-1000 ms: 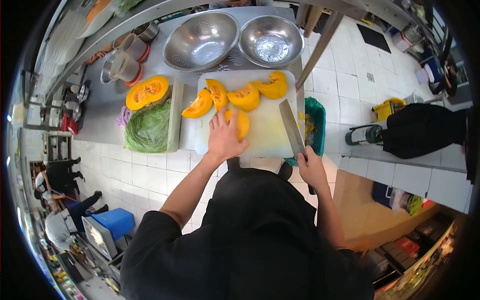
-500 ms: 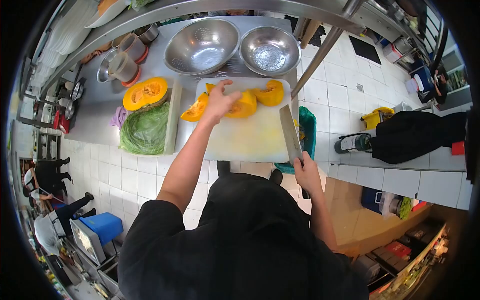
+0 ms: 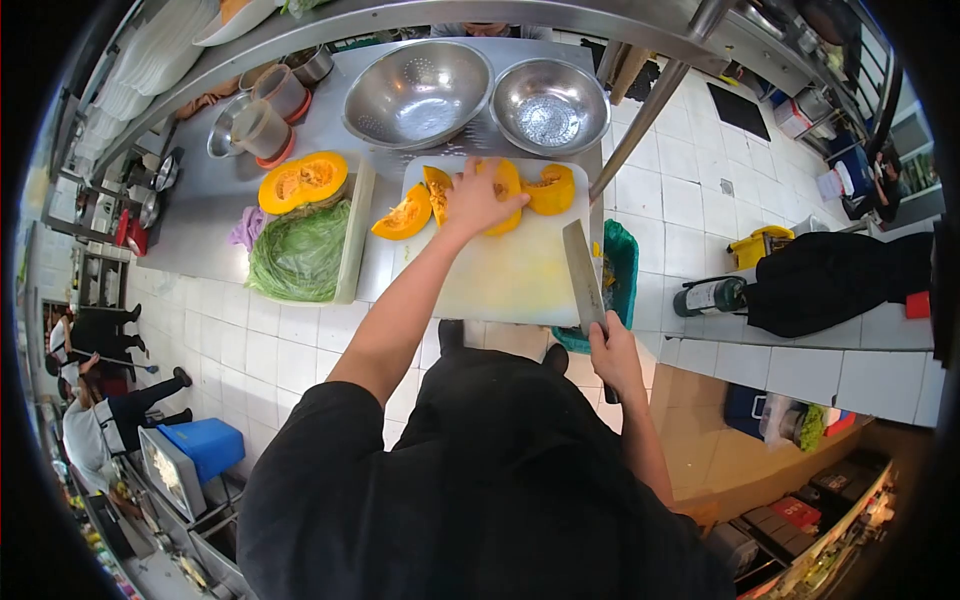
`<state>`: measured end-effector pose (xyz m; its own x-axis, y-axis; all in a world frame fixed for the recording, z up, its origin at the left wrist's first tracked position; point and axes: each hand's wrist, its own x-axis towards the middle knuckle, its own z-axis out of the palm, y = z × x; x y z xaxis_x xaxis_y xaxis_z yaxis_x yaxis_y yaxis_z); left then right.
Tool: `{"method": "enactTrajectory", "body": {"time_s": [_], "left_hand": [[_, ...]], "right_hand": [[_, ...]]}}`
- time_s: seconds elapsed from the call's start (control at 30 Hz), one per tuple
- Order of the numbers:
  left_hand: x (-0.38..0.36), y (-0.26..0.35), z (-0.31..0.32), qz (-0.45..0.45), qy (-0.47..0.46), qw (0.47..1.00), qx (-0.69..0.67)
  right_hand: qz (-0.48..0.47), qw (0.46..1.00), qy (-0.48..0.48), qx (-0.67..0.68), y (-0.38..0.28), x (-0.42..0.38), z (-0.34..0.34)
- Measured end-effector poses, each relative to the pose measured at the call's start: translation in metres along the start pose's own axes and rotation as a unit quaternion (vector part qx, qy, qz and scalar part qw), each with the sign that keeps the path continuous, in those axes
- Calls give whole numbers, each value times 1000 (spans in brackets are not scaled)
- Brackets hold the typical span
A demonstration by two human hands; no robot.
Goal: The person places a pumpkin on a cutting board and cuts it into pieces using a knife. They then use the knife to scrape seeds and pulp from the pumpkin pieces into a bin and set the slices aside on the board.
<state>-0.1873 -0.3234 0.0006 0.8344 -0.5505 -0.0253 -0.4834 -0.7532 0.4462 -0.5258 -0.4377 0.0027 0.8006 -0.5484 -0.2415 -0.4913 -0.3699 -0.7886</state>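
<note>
Several orange pumpkin pieces lie in a row along the back of the white cutting board (image 3: 490,285). My left hand (image 3: 478,203) is closed over a middle pumpkin piece (image 3: 508,190), thumb on its right side, hiding part of it. Left of that hand are a narrow upright wedge (image 3: 437,190) and a pumpkin wedge (image 3: 403,215) on its side. Another pumpkin chunk (image 3: 550,190) rests at the board's right. My right hand (image 3: 617,357) grips a broad-bladed knife (image 3: 583,265) by its dark handle, the blade pointing away from me over the board's right edge.
Behind the board stand a steel colander (image 3: 415,95) and a steel bowl (image 3: 550,105). A pumpkin half (image 3: 303,182) and a bagged green vegetable (image 3: 303,250) sit in a tray at left. A green bin (image 3: 620,270) is below right. A metal post (image 3: 645,125) rises beside the table.
My left hand has moved right and onto the middle pumpkin piece; the narrow wedge at its left now shows more fully. The right hand keeps the knife in nearly the same place.
</note>
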Motion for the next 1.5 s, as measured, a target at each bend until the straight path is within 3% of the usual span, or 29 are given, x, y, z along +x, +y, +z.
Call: {"method": "enactTrajectory", "body": {"time_s": [0.07,0.13,0.2,0.27,0.4,0.63,0.7,0.83,0.9,1.03,1.1,1.27,1.33,1.4,1.5], "left_hand": [[6,-25,-9,43,71,996,-18],[18,-49,-23,13,169,984,56],[30,-60,-49,-115,41,985,123],[57,-109,-35,-99,10,989,109],[47,-93,-60,-66,-94,989,91],[-39,-53,-52,38,50,965,256],[-59,-45,-54,86,146,966,197],[-72,-62,-39,59,162,976,131],[-81,-68,-32,45,206,977,-36],[-116,-67,-30,-17,195,972,-130],[-126,-80,-24,-65,203,948,-235],[-125,-96,-7,-92,163,956,-224],[-116,-107,12,-90,127,951,-266],[-109,-109,25,-88,101,955,-266],[-105,-105,42,-91,67,954,-277]], "right_hand": [[-7,1000,7,0,6,-1,4],[0,1000,-1,-9,9,-3,5],[2,1000,-4,-2,11,-4,5],[-4,1000,-8,7,11,-1,6],[-16,1000,-6,-6,8,1,7],[-20,1000,-2,14,11,2,11],[0,1000,-16,4,3,0,8],[12,999,-43,-16,8,3,12],[10,999,-46,-21,9,6,14],[-36,999,-22,-35,15,9,17],[-10,999,-25,-28,13,9,12],[45,997,-38,58,24,9,10],[25,999,-24,39,39,9,14],[105,983,-17,147,34,4,9],[134,964,15,228,29,0,-7]]}}
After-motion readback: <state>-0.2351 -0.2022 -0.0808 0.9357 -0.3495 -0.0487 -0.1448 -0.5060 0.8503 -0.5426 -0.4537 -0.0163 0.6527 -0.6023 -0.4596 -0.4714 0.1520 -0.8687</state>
